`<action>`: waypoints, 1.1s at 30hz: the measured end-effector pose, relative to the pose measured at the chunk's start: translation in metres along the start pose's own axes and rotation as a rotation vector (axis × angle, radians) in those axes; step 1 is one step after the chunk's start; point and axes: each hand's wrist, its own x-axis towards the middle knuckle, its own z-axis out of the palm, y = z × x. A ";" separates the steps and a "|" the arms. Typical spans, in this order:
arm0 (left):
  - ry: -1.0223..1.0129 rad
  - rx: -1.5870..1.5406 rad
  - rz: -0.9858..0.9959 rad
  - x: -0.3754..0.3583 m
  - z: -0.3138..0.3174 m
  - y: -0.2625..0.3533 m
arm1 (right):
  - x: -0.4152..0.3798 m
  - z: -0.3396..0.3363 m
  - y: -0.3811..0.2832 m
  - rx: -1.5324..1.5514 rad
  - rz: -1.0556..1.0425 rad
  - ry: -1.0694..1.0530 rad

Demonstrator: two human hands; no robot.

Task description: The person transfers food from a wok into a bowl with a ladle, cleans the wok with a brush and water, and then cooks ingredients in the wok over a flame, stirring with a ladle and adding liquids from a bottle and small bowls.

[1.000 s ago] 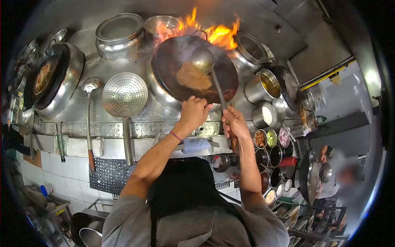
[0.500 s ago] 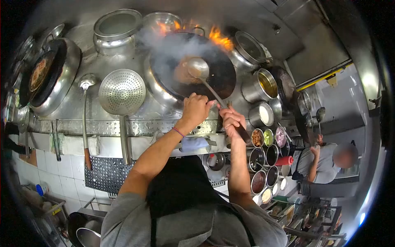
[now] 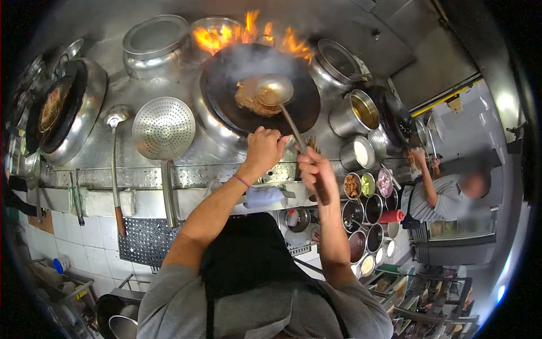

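Observation:
My left hand (image 3: 263, 148) is closed at the near rim of a black wok (image 3: 299, 121), its fingers curled over the edge; the exact grip is partly hidden. In the wok lies brown cooked food (image 3: 246, 96) under thin smoke. My right hand (image 3: 318, 169) is wrapped round the handle of a long metal ladle (image 3: 275, 90), whose bowl rests over the food. Tall orange flames (image 3: 214, 39) rise behind the wok's far rim.
Left of the wok lie a perforated strainer (image 3: 164, 129) and another ladle (image 3: 118, 116). A second wok (image 3: 65, 107) stands further left. To the right are a pot of yellow liquid (image 3: 354, 115), a white-filled pot (image 3: 361, 152) and several ingredient containers. A co-worker (image 3: 432, 198) stands at far right.
The flames behind the wok have grown and spread left, and the smoke has thinned. My right hand has shifted slightly on the ladle, whose handle is now steeper. The co-worker's arms have moved.

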 end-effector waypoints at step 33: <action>-0.030 -0.027 0.032 0.007 0.002 -0.019 | -0.010 -0.105 0.036 -1.300 -0.689 0.342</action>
